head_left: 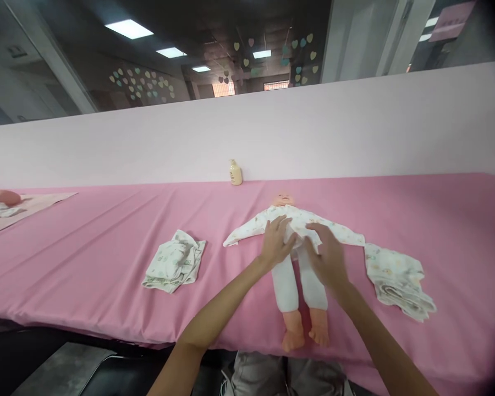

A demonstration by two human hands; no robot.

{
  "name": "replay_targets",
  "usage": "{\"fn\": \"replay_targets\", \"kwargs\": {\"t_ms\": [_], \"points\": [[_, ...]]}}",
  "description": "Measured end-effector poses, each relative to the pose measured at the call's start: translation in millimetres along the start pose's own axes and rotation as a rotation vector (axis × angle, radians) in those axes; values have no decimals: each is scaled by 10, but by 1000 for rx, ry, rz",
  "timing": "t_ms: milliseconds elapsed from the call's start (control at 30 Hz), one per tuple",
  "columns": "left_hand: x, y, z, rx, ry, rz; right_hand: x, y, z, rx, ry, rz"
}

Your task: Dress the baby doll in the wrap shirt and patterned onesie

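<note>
A baby doll (293, 256) lies on its back on the pink tablecloth (107, 264), head away from me, bare feet near the front edge. It wears a white printed top with sleeves spread out and white trousers. My left hand (275, 242) rests with fingers spread on the doll's belly, on the top's hem. My right hand (329, 254) lies flat on the doll's waist at its right side, fingers touching the cloth. Neither hand visibly grips anything.
A folded printed garment (174, 268) lies left of the doll, a folded cloth (398, 280) at its right sleeve. A small cream pump bottle (235, 172) stands at the back by the pale partition. Another doll (2, 198) lies on a mat at far left.
</note>
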State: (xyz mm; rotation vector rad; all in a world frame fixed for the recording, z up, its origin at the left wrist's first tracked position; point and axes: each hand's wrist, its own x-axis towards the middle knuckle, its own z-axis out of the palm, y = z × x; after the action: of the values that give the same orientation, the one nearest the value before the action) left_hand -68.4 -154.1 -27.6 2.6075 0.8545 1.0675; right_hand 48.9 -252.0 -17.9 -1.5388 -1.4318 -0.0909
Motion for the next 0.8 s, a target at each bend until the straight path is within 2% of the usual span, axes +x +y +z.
{"fn": "replay_targets", "kwargs": {"t_ms": [100,200,300,433,500,567,633,733,800], "points": [[-189,-274,-8,49,-33,30,-32,293,233,-172,-120,36],[-429,-515,-68,10,-24,44,-84,473,363,-253,-122,82],[-545,-632,-144,-74,-69,51,-118,387,365,-197,-180,40],[-567,-609,-290,-70,-281,215,-55,99,260,-126,-533,-62],[-559,-578,-362,-37,-375,270,76,54,201,-78,-613,-24],[-492,-555,-396,-5,-406,295,298,117,188,-54,-558,9],[-311,-539,-358,-11,-364,253,595,257,262,-86,-425,43],[158,-530,-129,-76,-221,11,1036,509,545,-210,-229,139],[478,-541,107,-71,-134,-136,1222,655,778,-310,-235,175]]}}
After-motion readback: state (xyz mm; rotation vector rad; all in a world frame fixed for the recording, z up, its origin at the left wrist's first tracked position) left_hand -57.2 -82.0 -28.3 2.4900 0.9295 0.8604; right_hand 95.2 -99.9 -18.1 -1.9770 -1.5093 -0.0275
